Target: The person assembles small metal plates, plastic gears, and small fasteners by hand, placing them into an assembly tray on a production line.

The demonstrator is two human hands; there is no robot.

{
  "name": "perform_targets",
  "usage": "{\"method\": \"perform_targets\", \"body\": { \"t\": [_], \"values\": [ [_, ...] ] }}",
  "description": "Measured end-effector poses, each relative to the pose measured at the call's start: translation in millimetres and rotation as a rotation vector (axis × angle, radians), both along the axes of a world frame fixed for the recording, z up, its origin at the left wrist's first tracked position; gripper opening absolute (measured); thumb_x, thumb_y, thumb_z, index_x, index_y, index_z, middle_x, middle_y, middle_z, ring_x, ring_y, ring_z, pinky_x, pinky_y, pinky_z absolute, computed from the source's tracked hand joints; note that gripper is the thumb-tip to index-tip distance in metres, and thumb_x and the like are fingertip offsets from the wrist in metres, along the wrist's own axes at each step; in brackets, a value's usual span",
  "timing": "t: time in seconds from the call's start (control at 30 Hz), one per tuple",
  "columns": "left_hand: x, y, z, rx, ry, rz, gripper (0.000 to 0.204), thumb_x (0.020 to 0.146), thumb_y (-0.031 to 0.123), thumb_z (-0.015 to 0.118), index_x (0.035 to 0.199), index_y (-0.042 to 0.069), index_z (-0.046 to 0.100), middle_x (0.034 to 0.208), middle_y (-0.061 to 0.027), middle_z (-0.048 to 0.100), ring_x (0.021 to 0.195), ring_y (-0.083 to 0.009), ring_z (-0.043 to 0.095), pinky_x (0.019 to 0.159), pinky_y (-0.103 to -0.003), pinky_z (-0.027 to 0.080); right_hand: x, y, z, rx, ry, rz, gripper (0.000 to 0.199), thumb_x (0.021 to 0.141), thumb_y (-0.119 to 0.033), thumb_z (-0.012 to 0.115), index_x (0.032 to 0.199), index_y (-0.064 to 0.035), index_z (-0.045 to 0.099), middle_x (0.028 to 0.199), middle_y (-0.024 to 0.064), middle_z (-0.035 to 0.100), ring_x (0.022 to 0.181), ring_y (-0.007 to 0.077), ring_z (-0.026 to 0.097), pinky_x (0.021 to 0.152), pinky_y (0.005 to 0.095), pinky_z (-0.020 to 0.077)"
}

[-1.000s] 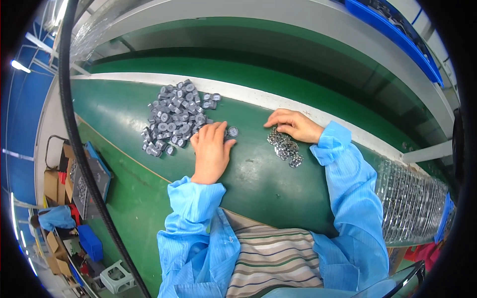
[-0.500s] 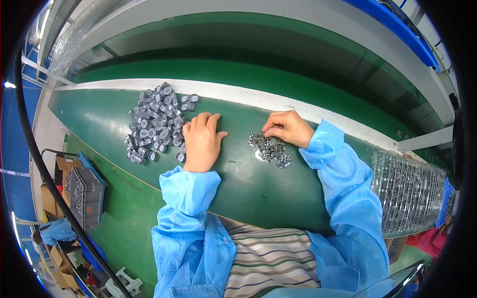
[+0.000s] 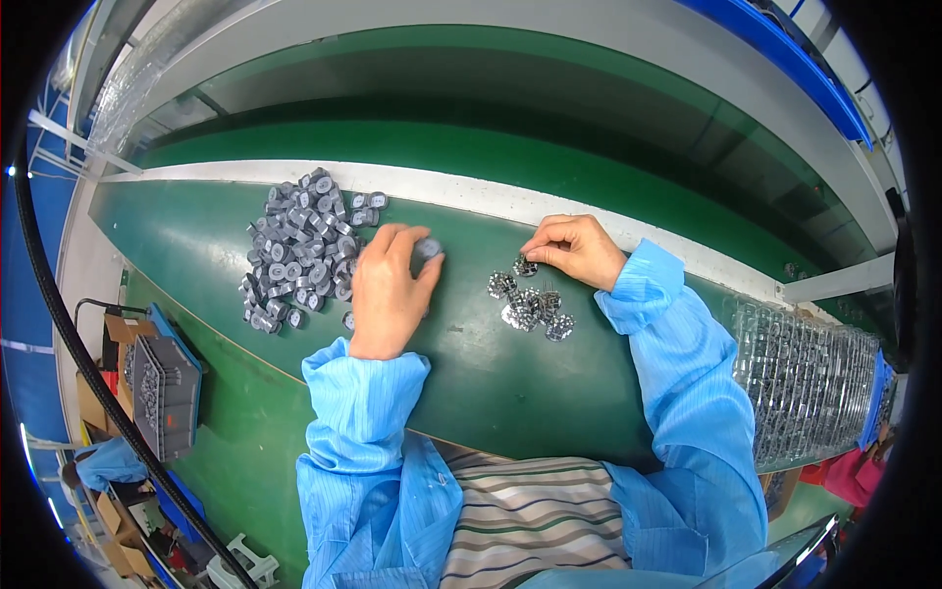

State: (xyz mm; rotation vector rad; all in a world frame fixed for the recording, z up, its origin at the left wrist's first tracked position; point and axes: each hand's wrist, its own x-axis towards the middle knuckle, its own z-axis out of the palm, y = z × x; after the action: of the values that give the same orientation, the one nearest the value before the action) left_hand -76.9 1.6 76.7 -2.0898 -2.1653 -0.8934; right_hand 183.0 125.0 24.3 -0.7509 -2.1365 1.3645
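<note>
My left hand [image 3: 386,294] is closed around a small grey round plastic housing [image 3: 429,248], pinched between thumb and fingers and slightly blurred. Just left of that hand lies a heap of similar grey housings [image 3: 299,250], with a few loose ones at its edges. In the fingertips of my right hand [image 3: 581,251] is a small round circuit board [image 3: 525,265], partly covered by the fingers. Below it on the green tabletop [image 3: 481,383] rests a small cluster of the same silvery boards [image 3: 530,308].
A white ledge [image 3: 442,191] runs along the table's far side, with a green belt [image 3: 471,137] beyond. Stacked clear plastic trays [image 3: 805,383] stand at the right. To the left are a grey crate [image 3: 177,393], a black cable [image 3: 74,344], a white stool [image 3: 245,564] and another person's blue sleeve [image 3: 110,463].
My left hand, earlier spread beside the heap, now has a grey housing in its fingers. My right hand has lifted a circuit board slightly away from the cluster.
</note>
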Motion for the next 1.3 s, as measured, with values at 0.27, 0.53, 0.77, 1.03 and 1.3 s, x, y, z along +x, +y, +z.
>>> {"method": "perform_targets", "body": {
  "t": [0.27, 0.53, 0.77, 1.03, 1.3],
  "values": [
    [34.2, 32.5, -25.8, -0.084, -1.268, -0.257, 0.036, 0.084, -0.012, 0.076, 0.118, -0.006, 0.067, 0.118, -0.0074, 0.061, 0.092, -0.0099, 0.066, 0.073, -0.021, 0.056, 2.5, 2.8, 1.6, 0.433, -0.085, -0.175, 0.006, 0.088, -0.005, 0.075, 0.093, -0.0022, 0.075, 0.088, 0.0100, 0.069, 0.084, 0.0231, 0.067, 0.072, 0.0346, 0.0529],
    [40.5, 25.1, -27.7, 0.057, -0.798, -0.309, 0.042, 0.075, -0.011, 0.082, 0.114, -0.001, 0.071, 0.113, -0.0101, 0.067, 0.081, -0.0114, 0.067, 0.070, -0.023, 0.057, -18.4, -7.3, 52.5, -0.001, 0.146, -0.187, 0.007, 0.086, -0.009, 0.078, 0.090, -0.0057, 0.073, 0.089, 0.0019, 0.067, 0.082, 0.0119, 0.060, 0.069, 0.0287, 0.0447],
    [44.6, 21.0, -28.6, 0.087, -1.062, -0.298, 0.038, 0.076, -0.012, 0.083, 0.109, 0.000, 0.066, 0.114, -0.0088, 0.065, 0.091, -0.0126, 0.068, 0.076, -0.026, 0.058, -53.8, -20.7, 55.6, 0.341, 0.213, -0.156, 0.013, 0.083, -0.008, 0.080, 0.087, -0.0045, 0.068, 0.094, 0.0046, 0.064, 0.089, 0.0200, 0.060, 0.074, 0.0355, 0.0478],
    [43.9, 17.5, -26.5, 0.165, -0.934, -0.259, 0.038, 0.075, -0.012, 0.083, 0.107, 0.000, 0.067, 0.114, -0.0095, 0.066, 0.095, -0.0144, 0.068, 0.080, -0.028, 0.059, -55.3, -29.9, 62.3, 0.606, 0.158, -0.189, 0.017, 0.079, -0.002, 0.078, 0.088, -0.0039, 0.064, 0.095, 0.0084, 0.061, 0.091, 0.0277, 0.061, 0.073, 0.0391, 0.0516],
    [45.4, 15.4, -22.3, 0.338, -0.663, -0.212, 0.039, 0.069, -0.006, 0.086, 0.102, 0.004, 0.069, 0.105, -0.0107, 0.070, 0.088, -0.0213, 0.070, 0.078, -0.033, 0.057, -59.7, -36.6, 53.3, 0.545, 0.172, -0.183, 0.022, 0.081, 0.002, 0.075, 0.097, -0.0027, 0.061, 0.098, 0.0093, 0.062, 0.090, 0.0271, 0.065, 0.074, 0.0384, 0.0541]
  ]
}}
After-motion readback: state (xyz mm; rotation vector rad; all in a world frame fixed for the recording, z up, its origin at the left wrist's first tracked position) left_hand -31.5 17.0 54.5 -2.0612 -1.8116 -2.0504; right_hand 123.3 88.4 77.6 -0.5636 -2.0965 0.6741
